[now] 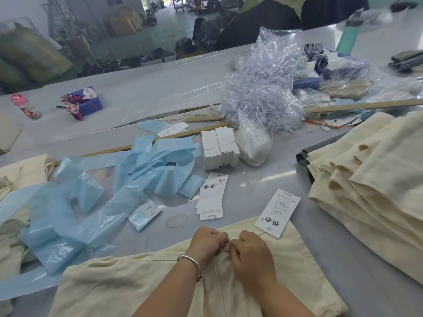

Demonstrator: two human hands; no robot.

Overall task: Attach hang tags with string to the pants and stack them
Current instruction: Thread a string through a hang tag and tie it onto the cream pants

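Clear bag [258, 72] of tag strings [256, 99]

Grey table [263, 179] bears pants [114, 284], tags [211, 195], perhaps strings [258, 104].

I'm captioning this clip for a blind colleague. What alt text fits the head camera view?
Two hands, the left hand and right hand, pinch a string together at the edge of cream pants on a grey table, a white hang tag trailing from it. Cream pants are stacked at right; blue plastic scraps, a bundle of tags and a rubber band lie beyond.
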